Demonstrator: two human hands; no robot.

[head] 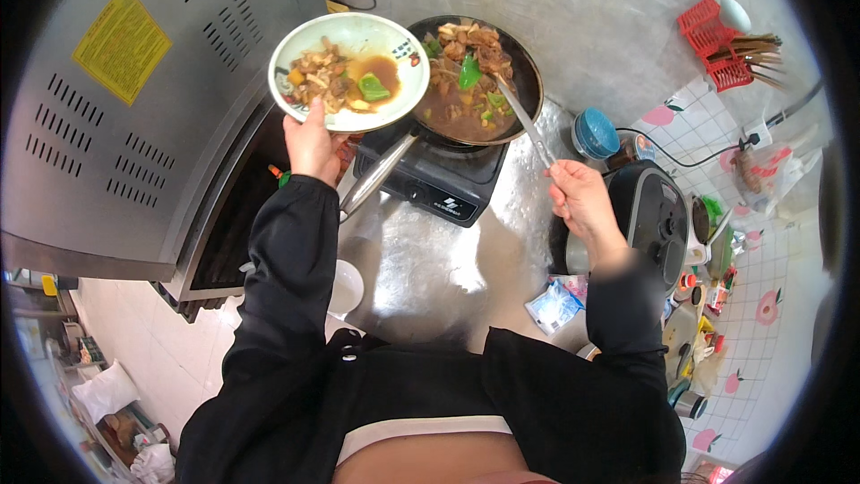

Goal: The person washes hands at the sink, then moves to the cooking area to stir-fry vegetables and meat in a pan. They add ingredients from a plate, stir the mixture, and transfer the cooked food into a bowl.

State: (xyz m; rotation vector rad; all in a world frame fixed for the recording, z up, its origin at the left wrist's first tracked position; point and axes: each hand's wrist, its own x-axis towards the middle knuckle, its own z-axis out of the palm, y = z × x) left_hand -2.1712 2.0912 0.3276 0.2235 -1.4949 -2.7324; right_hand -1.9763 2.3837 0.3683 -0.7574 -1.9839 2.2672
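Observation:
My left hand (312, 141) grips the near rim of a white plate (289, 40), thumb on top. Meat pieces, a green pepper piece (373, 87) and brown sauce lie on it. In my right hand (581, 202) is the handle of a metal cooking utensil (527, 122); its head is hidden among the food in the frying pan. The dark frying pan (535, 91) holds meat stew (463, 107) with green peppers and rests on a black portable stove (430, 178). The plate is left of the pan and overlaps its left edge in view. The pan's metal handle (383, 171) points towards me.
A metal counter (416, 269) carries a white bowl (347, 287), stacked blue bowls (594, 133), a black electric cooker (655, 222) and a blue-white packet (554, 308). A large metal appliance (161, 81) stands left. Red baskets (729, 70) with chopsticks hang on the wall at right.

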